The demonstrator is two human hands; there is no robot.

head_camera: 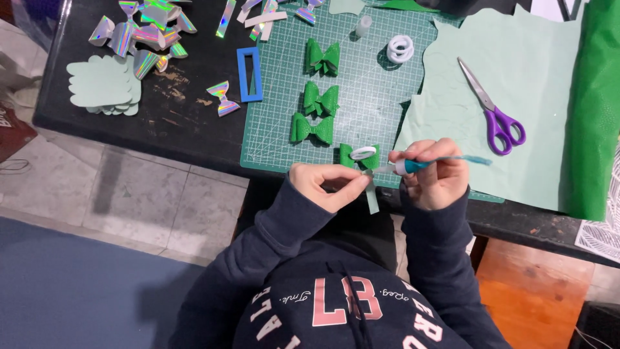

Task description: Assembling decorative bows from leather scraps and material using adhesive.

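Head view: my left hand [326, 184] pinches a pale green strip [372, 197]; my right hand [436, 174] grips a teal-tipped glue tube [413, 166], by the green bow [360, 156] on the cutting mat [368, 90].

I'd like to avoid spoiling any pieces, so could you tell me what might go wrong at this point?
1. The right hand aims a glue tube at a thin strip pinched in the left hand; glue could land on the fingers.
2. The strip hangs past the table edge, so drips or the strip itself might fall onto the dark sweater.
3. The green bow lying close by could get smeared.
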